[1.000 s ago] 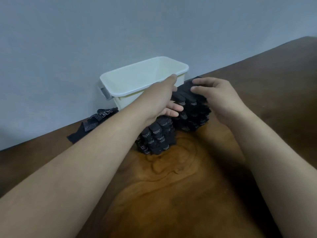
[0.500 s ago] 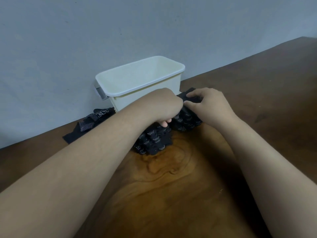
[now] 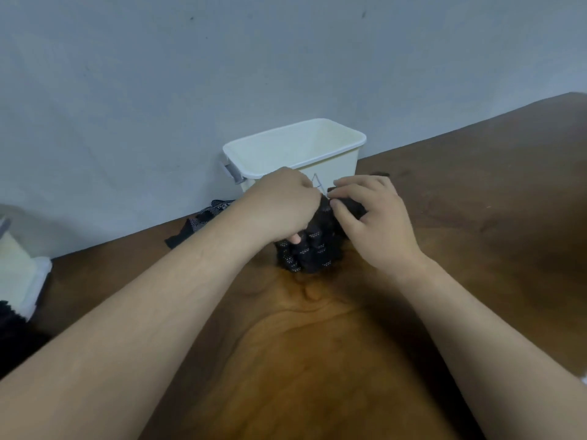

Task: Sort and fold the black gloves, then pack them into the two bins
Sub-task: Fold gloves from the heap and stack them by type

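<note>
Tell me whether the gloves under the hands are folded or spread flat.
Folded: the gloves form a thick bundle on the table, left hand and right hand gripping it.

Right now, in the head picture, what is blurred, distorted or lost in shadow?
Head view: soft, even light, no glare on the brown wooden table; the dotted black gloves held between the left hand and right hand lose detail in shadow; the white plastic bin is fairly sharp; the second white bin at the left edge is smeared and stretched.
</note>
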